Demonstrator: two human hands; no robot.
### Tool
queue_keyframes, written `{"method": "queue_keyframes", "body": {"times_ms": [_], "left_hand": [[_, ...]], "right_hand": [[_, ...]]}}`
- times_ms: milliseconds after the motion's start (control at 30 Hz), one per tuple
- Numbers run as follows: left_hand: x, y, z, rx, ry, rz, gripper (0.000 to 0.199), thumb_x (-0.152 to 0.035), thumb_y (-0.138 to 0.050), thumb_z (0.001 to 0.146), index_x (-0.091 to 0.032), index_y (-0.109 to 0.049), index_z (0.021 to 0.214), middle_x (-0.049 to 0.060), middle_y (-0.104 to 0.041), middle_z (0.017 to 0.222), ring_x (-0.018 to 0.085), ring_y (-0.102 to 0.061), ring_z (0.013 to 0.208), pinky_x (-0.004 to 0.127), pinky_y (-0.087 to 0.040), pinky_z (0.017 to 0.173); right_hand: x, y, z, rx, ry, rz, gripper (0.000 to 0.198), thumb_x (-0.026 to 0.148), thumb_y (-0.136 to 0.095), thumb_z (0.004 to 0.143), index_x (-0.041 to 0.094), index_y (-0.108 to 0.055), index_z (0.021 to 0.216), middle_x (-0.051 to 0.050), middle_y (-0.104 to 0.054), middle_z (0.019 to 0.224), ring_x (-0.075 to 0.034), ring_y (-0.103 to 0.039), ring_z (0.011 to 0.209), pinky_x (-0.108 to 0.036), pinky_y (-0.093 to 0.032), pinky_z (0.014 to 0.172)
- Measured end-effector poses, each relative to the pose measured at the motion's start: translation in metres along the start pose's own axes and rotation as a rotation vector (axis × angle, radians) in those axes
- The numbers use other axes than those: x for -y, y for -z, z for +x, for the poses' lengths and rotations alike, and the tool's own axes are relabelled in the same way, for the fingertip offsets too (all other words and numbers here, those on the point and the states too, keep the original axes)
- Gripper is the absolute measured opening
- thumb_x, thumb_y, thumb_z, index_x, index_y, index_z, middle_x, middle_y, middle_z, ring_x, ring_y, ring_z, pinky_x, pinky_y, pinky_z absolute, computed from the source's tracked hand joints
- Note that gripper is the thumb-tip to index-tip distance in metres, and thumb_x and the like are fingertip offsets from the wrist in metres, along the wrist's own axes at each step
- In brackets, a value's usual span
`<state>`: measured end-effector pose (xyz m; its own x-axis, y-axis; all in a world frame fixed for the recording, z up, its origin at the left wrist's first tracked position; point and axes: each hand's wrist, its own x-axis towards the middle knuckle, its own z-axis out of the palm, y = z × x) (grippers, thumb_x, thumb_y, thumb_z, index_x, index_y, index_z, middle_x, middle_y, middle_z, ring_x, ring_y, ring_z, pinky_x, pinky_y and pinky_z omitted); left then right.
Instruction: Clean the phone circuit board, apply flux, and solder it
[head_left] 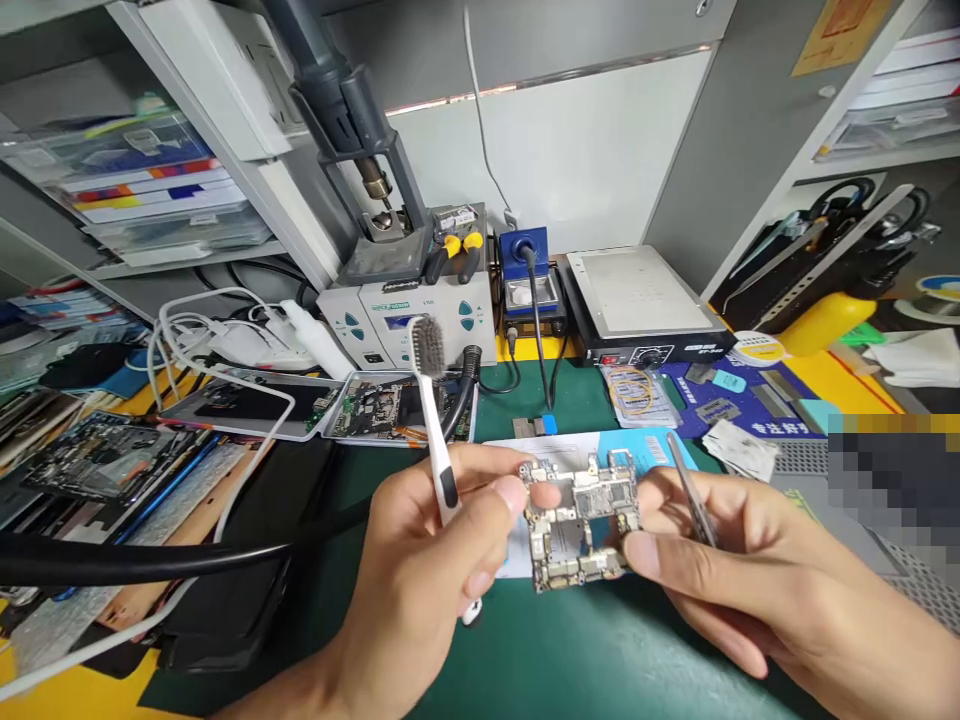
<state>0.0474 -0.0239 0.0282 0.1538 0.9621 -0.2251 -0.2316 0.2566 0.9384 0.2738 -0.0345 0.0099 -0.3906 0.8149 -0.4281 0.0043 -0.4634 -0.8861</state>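
Observation:
A phone logic board (574, 575) with cut-out openings is held up between both hands above the green mat. My left hand (424, 560) pinches its left edge between thumb and fingers. The same hand also grips a white toothbrush (431, 425), whose dark bristles point up. At the board's right edge, my right hand (727, 560) pinches with thumb and forefinger. Metal tweezers (691, 492) are tucked in that hand, tips upward. Behind the board lies a blue-and-white card (611, 447) on the mat.
Behind stand a grey rework station (442, 310), a blue soldering-iron stand (525, 265) and a flat heating plate (641, 290). A black hose (187, 562) crosses from the left. Opened phone parts (112, 460) and a white cable (251, 480) lie left; a perforated grey mat (810, 458) lies right.

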Motion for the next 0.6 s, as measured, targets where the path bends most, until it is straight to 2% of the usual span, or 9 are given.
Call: {"method": "queue_keyframes", "body": {"times_ms": [67,200,300,467,600], "left_hand": [[0.001,-0.001,-0.003,-0.028,-0.025,0.053,0.018,-0.038,-0.074,0.087,-0.021,-0.077,0.09,-0.001,-0.065,0.058,0.003,-0.034,0.044,0.016,-0.03,0.043],[0.002,-0.003,-0.004,-0.065,-0.065,0.071,0.018,-0.04,-0.076,0.086,-0.023,-0.077,0.088,0.002,-0.074,0.071,0.003,-0.042,0.045,0.016,-0.039,0.048],[0.002,-0.003,-0.004,-0.107,-0.055,0.096,0.019,-0.041,-0.077,0.084,-0.023,-0.077,0.087,0.001,-0.071,0.064,0.005,-0.047,0.046,0.016,-0.037,0.046],[0.002,-0.004,-0.004,-0.116,-0.078,0.087,0.016,-0.036,-0.078,0.082,-0.021,-0.075,0.086,0.003,-0.075,0.072,0.002,-0.035,0.042,0.015,-0.032,0.042],[0.002,-0.007,-0.003,-0.119,-0.076,0.055,0.014,-0.031,-0.078,0.08,-0.019,-0.071,0.082,-0.001,-0.066,0.063,0.003,-0.038,0.044,0.015,-0.031,0.041]], "right_hand": [[-0.003,0.002,-0.001,0.018,-0.018,-0.014,0.035,0.044,-0.073,0.088,0.022,-0.052,0.072,0.01,-0.043,0.041,-0.009,-0.025,0.045,-0.023,-0.028,0.053],[-0.012,0.008,-0.002,0.025,-0.042,-0.041,0.028,0.042,-0.072,0.089,0.023,-0.056,0.077,0.011,-0.046,0.044,-0.009,-0.021,0.045,-0.023,-0.028,0.053],[-0.017,0.011,-0.002,0.026,-0.048,-0.037,0.024,0.041,-0.073,0.088,0.023,-0.059,0.08,0.01,-0.049,0.043,-0.008,-0.019,0.044,-0.023,-0.026,0.051],[-0.015,0.008,0.001,0.048,-0.033,0.018,0.024,0.037,-0.081,0.08,0.024,-0.062,0.077,0.011,-0.049,0.041,-0.005,-0.017,0.037,-0.023,-0.024,0.047],[-0.012,0.006,0.003,0.014,-0.053,-0.002,0.026,0.035,-0.086,0.075,0.025,-0.062,0.072,0.011,-0.052,0.04,-0.006,-0.02,0.037,-0.023,-0.026,0.047]]}}
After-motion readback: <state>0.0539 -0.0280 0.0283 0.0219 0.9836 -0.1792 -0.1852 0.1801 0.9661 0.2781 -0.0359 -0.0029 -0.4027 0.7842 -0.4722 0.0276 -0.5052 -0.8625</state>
